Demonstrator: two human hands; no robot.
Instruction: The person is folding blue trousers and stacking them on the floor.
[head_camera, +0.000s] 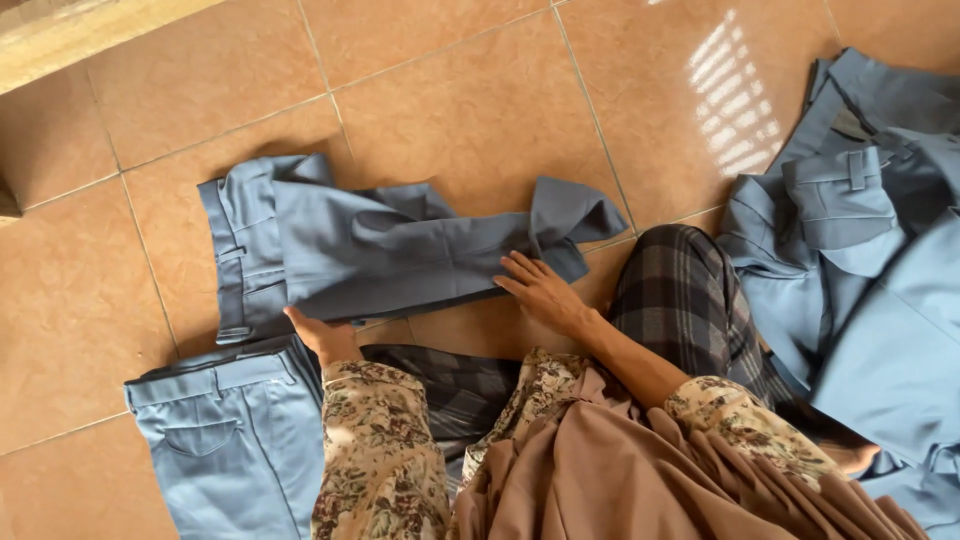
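Note:
A pair of grey-blue trousers (380, 250) lies across the tiled floor in front of me, waistband to the left, legs rumpled to the right. My left hand (320, 335) rests flat on the near edge of the trousers by the waistband. My right hand (540, 290) lies flat, fingers spread, on the lower leg part. Neither hand grips the cloth. My sleeves are floral and a brown cloth drapes over my lap.
A lighter blue pair of trousers (235, 435) lies folded at the lower left. A pile of several blue trousers (860, 250) sits at the right. My knee in a dark plaid cloth (680, 300) is between. A wooden edge (80, 35) runs at the top left.

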